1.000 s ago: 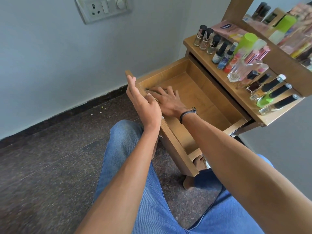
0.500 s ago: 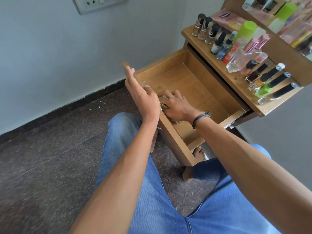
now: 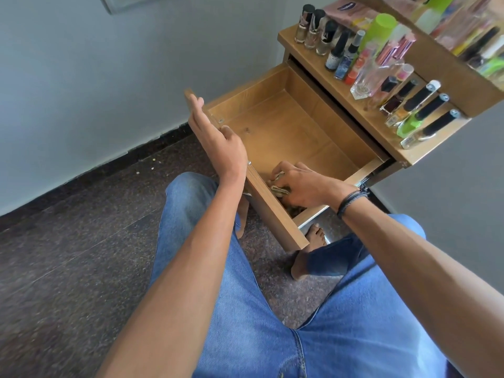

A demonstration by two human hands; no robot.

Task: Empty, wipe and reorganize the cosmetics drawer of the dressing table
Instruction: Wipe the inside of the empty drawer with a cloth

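Note:
The wooden drawer [image 3: 275, 124] is pulled out and its bottom is bare. My right hand [image 3: 302, 186] reaches into the near right corner of the drawer and presses a crumpled cloth [image 3: 279, 190] against the inside of the drawer front. My left hand [image 3: 215, 137] rests flat against the outer face of the drawer front [image 3: 272, 211], fingers straight and together, holding nothing. Several cosmetics bottles [image 3: 362, 64] stand and lie on the dressing table top [image 3: 313, 64] above the drawer.
A mirror frame [image 3: 441, 61] rises behind the bottles. My jeans-clad legs [image 3: 259, 309] and a bare foot [image 3: 313, 236] sit under the drawer on dark speckled floor [image 3: 68, 255]. A grey wall [image 3: 95, 77] with a socket plate stands to the left.
My right hand has slid with the cloth along the inside of the drawer front, from the far left end to the near right corner. My left hand stays on the drawer front.

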